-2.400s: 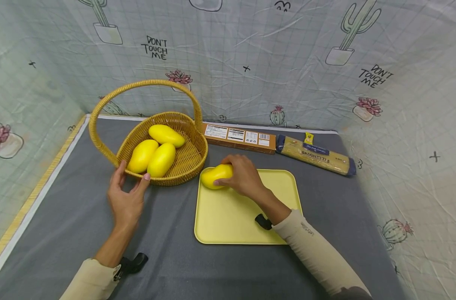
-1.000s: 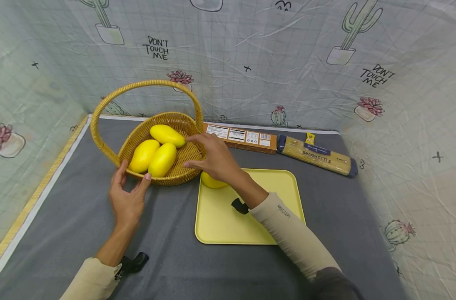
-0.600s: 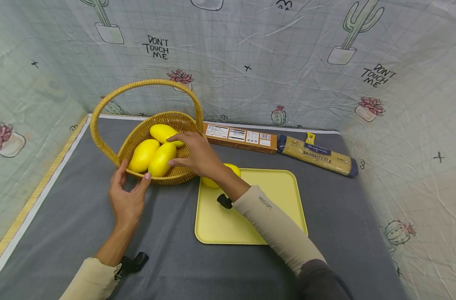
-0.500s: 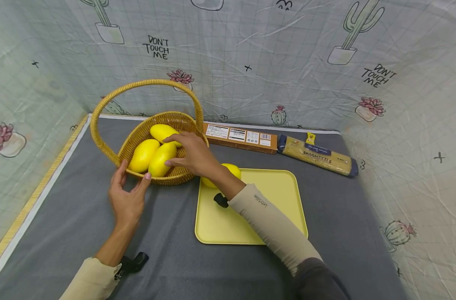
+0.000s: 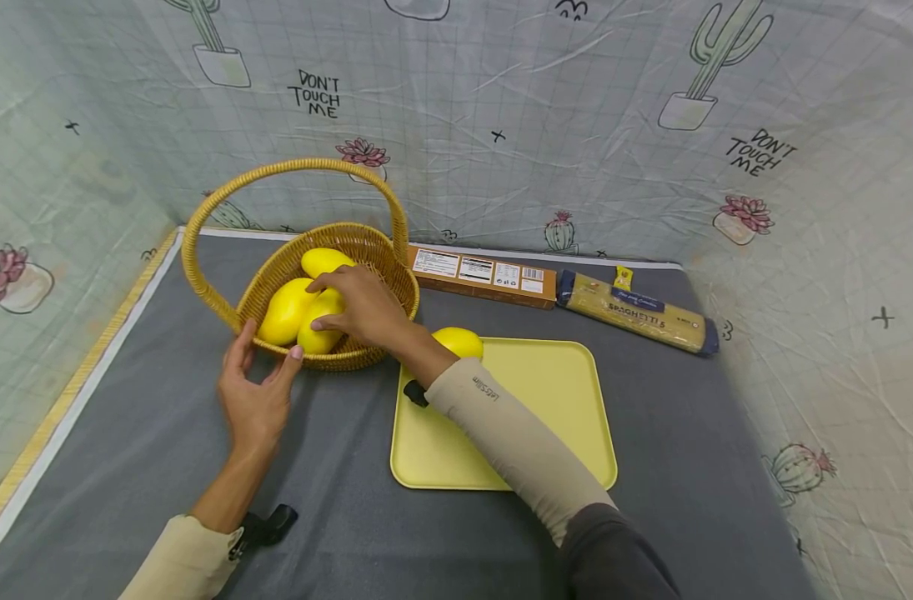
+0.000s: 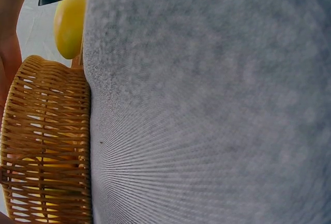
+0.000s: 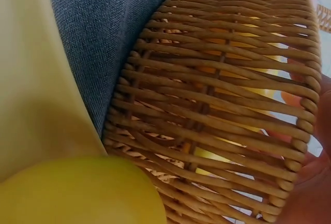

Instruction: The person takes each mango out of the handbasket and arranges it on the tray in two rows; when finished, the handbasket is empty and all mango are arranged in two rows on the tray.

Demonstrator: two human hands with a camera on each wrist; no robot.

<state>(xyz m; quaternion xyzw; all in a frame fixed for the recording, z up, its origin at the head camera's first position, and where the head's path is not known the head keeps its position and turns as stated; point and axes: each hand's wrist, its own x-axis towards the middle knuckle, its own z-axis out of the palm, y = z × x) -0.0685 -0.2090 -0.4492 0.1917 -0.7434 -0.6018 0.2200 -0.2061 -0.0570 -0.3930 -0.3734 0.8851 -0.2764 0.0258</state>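
Note:
A yellow wicker basket [image 5: 384, 333] with a tall hoop handle holds three yellow mangoes. My right hand [image 5: 366, 308] reaches in over its right rim, thumb and fingers round the front mango [image 5: 323, 339], partly covering it. The left mango [image 5: 285, 312] and the back mango [image 5: 324, 262] lie against it. My left hand [image 5: 255, 400] grips the basket's near-left rim, thumb and fingers spread along it. Another mango [image 5: 459, 342] lies at the far-left corner of a pale yellow tray [image 5: 501, 467], partly behind my right wrist. In the right wrist view, the wicker wall [image 7: 217, 94] hides most of the fingers.
Behind the tray lie a brown printed box [image 5: 486, 279] and a spaghetti packet [image 5: 636, 312], with a small yellow packet [image 5: 623, 277] behind the latter. Grey cloth [image 5: 336, 500] covers the table; patterned sheets [image 5: 456, 108] rise round the back and sides.
My right hand has let go of the mango on the tray and moved left into the basket, onto the front mango. My left hand has stayed at the rim.

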